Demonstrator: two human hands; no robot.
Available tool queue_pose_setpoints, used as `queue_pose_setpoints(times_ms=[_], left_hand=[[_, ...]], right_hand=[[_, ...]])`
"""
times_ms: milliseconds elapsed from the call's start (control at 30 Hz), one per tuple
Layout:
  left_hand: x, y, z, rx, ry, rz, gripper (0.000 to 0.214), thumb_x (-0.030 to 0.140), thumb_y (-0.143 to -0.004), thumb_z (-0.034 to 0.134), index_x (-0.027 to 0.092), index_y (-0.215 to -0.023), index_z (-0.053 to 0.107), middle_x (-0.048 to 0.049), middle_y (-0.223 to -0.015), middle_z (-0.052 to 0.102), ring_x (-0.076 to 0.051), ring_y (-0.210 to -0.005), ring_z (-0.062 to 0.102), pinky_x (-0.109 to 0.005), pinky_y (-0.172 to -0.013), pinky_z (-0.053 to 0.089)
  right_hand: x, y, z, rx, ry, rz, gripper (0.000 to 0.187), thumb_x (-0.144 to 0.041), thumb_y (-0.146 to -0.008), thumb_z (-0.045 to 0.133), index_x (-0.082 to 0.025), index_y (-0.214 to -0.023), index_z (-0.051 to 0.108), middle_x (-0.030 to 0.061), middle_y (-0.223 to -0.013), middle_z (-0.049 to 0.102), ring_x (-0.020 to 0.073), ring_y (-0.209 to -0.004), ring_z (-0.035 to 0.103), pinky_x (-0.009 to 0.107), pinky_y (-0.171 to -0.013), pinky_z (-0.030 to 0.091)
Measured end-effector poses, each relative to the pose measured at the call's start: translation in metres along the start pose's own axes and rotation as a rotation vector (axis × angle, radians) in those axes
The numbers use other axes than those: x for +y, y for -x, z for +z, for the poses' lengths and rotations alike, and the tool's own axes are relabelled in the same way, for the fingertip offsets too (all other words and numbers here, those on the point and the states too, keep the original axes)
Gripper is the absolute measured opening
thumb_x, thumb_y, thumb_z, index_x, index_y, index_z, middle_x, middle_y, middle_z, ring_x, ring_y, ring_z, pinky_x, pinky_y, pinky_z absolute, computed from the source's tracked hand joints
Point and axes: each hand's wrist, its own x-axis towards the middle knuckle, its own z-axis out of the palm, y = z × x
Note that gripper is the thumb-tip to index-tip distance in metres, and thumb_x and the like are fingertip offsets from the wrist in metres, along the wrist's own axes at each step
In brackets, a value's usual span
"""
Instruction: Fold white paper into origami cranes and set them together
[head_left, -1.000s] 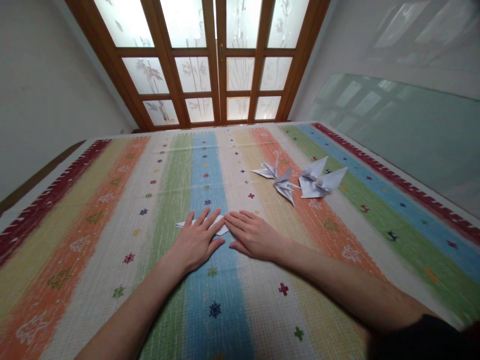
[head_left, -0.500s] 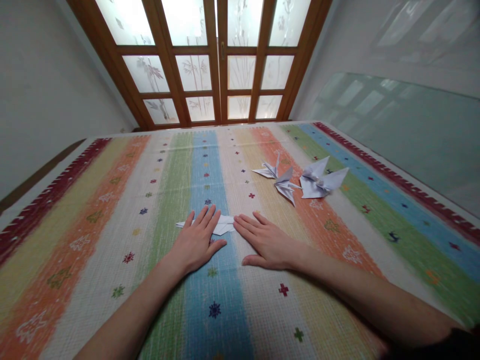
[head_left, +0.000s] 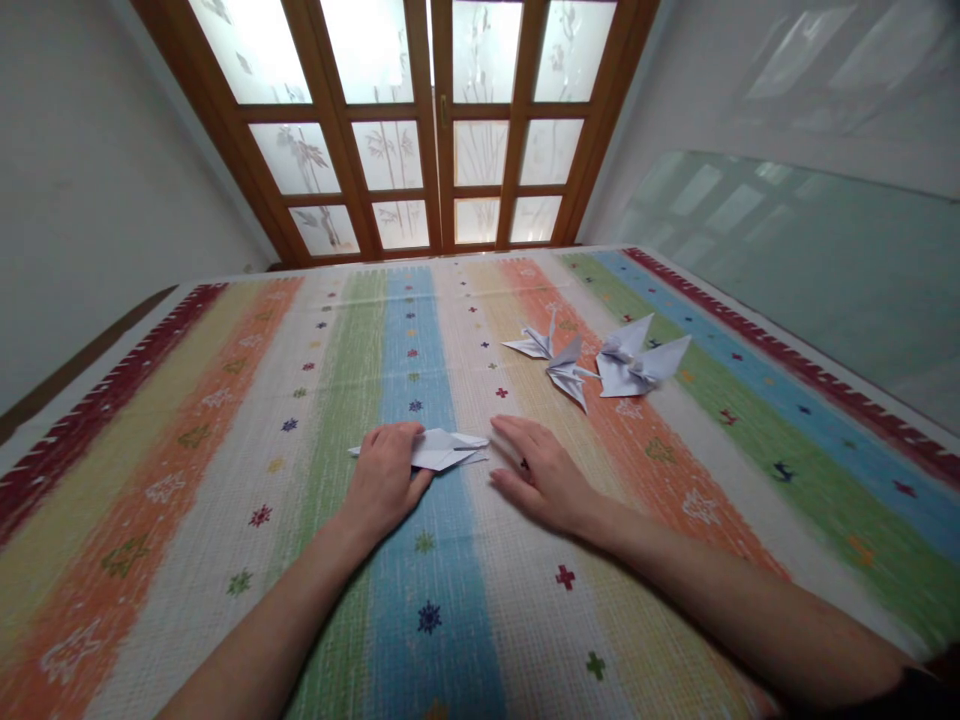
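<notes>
A narrow folded piece of white paper (head_left: 448, 449) lies crosswise over the blue stripe of the tablecloth, its thin points toward the left and right. My left hand (head_left: 388, 465) is wrapped over its left part, fingers curled on the far side and thumb at the near edge. The paper's far left tip shows past that hand. My right hand (head_left: 544, 470) is just off the paper's right tip, holding nothing, with thumb and fingers apart and slightly bent.
Several folded white paper cranes, among them a small crane (head_left: 568, 372) and a larger crane (head_left: 641, 358), sit to the right beyond my hands. A striped tablecloth (head_left: 315, 560) covers the table. Wood-framed glass doors (head_left: 442, 150) stand behind, and a pale glass panel (head_left: 810, 270) leans at the right.
My left hand has gone from lying flat to curling around the paper. The right hand has drawn off to the right, baring the paper's right tip.
</notes>
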Motion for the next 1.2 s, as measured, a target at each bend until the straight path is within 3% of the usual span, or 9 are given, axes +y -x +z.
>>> queue_pose_setpoints(times_ms=[167, 267, 367, 433, 600, 767, 967, 1067, 1200], left_hand=[[0.005, -0.005, -0.008, 0.102, 0.124, -0.103, 0.010, 0.024, -0.080, 0.058, 0.022, -0.084, 0.049, -0.0060, -0.087, 0.064, -0.024, -0.081, 0.060, -0.041, -0.077, 0.049], [0.015, -0.009, -0.011, 0.201, 0.340, -0.203, 0.012, 0.026, -0.081, 0.057, 0.023, -0.077, 0.047, -0.0036, -0.084, 0.061, -0.020, -0.078, 0.059, -0.036, -0.071, 0.049], [0.025, -0.010, -0.013, 0.311, 0.576, -0.319, 0.015, 0.033, -0.083, 0.060, 0.023, -0.079, 0.049, -0.0020, -0.081, 0.058, -0.017, -0.074, 0.058, -0.030, -0.065, 0.050], [0.031, -0.009, -0.014, 0.344, 0.644, -0.323, 0.017, 0.033, -0.082, 0.062, 0.023, -0.080, 0.050, -0.0025, -0.086, 0.058, -0.016, -0.077, 0.059, -0.029, -0.066, 0.051], [0.036, -0.007, -0.018, 0.446, 0.558, -0.241, 0.012, 0.022, -0.079, 0.064, 0.022, -0.084, 0.053, -0.0028, -0.094, 0.057, -0.018, -0.086, 0.060, -0.031, -0.071, 0.052], [0.037, -0.007, -0.021, 0.482, 0.372, -0.173, 0.015, 0.016, -0.077, 0.061, 0.022, -0.090, 0.056, -0.0037, -0.096, 0.059, -0.020, -0.091, 0.060, -0.034, -0.077, 0.052], [0.036, -0.007, -0.023, 0.403, 0.447, -0.105, 0.011, 0.029, -0.089, 0.054, 0.021, -0.092, 0.062, -0.0065, -0.109, 0.061, -0.023, -0.103, 0.060, -0.041, -0.090, 0.050], [0.035, -0.007, -0.019, 0.411, 0.527, -0.185, 0.011, 0.030, -0.090, 0.055, 0.021, -0.088, 0.062, -0.0074, -0.115, 0.062, -0.022, -0.105, 0.061, -0.040, -0.090, 0.050], [0.037, -0.007, -0.014, 0.456, 0.584, -0.277, 0.013, 0.027, -0.083, 0.066, 0.021, -0.092, 0.059, -0.0077, -0.112, 0.062, -0.019, -0.092, 0.063, -0.033, -0.076, 0.052]], right_hand=[[0.003, -0.005, 0.003, 0.137, -0.348, 0.184, 0.051, -0.030, -0.084, 0.062, -0.021, -0.131, 0.044, 0.0149, -0.127, 0.056, 0.0267, -0.116, 0.057, 0.049, -0.099, 0.047], [0.002, -0.011, 0.010, 0.137, -0.579, 0.268, 0.045, -0.034, -0.079, 0.069, -0.024, -0.117, 0.048, 0.0120, -0.122, 0.057, 0.0239, -0.109, 0.060, 0.046, -0.096, 0.049], [-0.006, -0.023, 0.019, 0.029, -0.781, 0.245, 0.047, -0.041, -0.072, 0.077, -0.024, -0.104, 0.048, 0.0109, -0.127, 0.054, 0.0227, -0.110, 0.060, 0.044, -0.094, 0.049], [-0.016, -0.033, 0.025, -0.007, -0.896, 0.201, 0.052, -0.047, -0.067, 0.081, -0.024, -0.101, 0.048, 0.0103, -0.127, 0.054, 0.0232, -0.113, 0.058, 0.043, -0.095, 0.049], [-0.037, -0.059, 0.036, -0.027, -1.184, 0.109, 0.056, -0.052, -0.066, 0.081, -0.023, -0.105, 0.053, 0.0071, -0.112, 0.064, 0.0221, -0.108, 0.062, 0.045, -0.100, 0.047], [-0.042, -0.067, 0.043, 0.018, -1.201, 0.191, 0.035, -0.047, -0.073, 0.075, -0.021, -0.093, 0.063, 0.0043, -0.095, 0.070, 0.0202, -0.094, 0.067, 0.042, -0.092, 0.052], [-0.041, -0.066, 0.043, 0.046, -1.209, 0.301, 0.028, -0.046, -0.079, 0.068, -0.019, -0.088, 0.066, 0.0030, -0.082, 0.070, 0.0178, -0.080, 0.067, 0.037, -0.079, 0.056], [-0.043, -0.065, 0.041, 0.004, -1.232, 0.333, 0.030, -0.049, -0.079, 0.068, -0.019, -0.080, 0.066, 0.0007, -0.071, 0.067, 0.0152, -0.067, 0.065, 0.033, -0.071, 0.056], [-0.048, -0.064, 0.038, -0.024, -1.348, 0.344, 0.037, -0.053, -0.083, 0.061, -0.017, -0.079, 0.069, 0.0027, -0.071, 0.066, 0.0155, -0.066, 0.063, 0.032, -0.067, 0.054]])
